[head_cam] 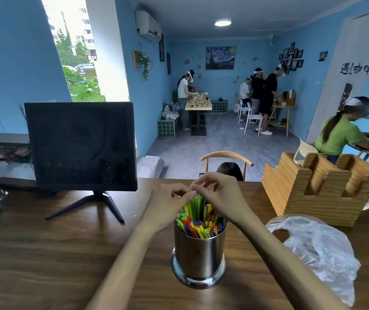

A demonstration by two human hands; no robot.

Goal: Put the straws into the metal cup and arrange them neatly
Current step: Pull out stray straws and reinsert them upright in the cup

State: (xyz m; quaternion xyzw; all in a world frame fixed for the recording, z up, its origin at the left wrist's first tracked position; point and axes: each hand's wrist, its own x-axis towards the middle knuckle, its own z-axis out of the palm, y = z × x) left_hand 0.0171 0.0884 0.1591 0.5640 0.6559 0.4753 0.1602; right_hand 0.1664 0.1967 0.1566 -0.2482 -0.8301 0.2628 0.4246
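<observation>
A shiny metal cup (199, 256) stands upright on the wooden counter, packed with many coloured straws (200, 222) in yellow, green, red and blue. Several green and yellow straws stick up higher than the others. My left hand (167, 204) and my right hand (219, 195) are both above the cup, fingers curled, pinching the tops of those taller straws. The fingertips of the two hands nearly meet over the bundle.
A black monitor (81, 145) on a stand sits at the left. A wooden holder (320, 189) stands at the right, with a crumpled clear plastic bag (317, 251) in front of it. People work at tables in the room beyond the counter.
</observation>
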